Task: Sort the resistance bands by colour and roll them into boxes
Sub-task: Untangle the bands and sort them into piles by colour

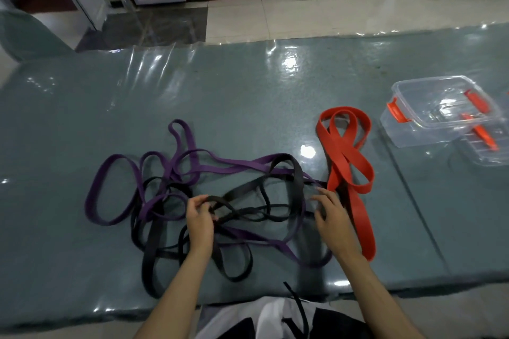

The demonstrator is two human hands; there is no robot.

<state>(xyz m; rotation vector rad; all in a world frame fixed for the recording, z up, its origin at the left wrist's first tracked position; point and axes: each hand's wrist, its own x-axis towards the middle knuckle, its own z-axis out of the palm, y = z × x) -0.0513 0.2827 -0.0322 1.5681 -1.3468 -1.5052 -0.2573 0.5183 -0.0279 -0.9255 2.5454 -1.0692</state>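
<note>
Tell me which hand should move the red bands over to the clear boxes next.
Probably the right hand. It rests at the tangle's right edge, beside the red bands, with the clear boxes further right on that side. The left hand pinches a black band mid-pile and would have to cross over.
</note>
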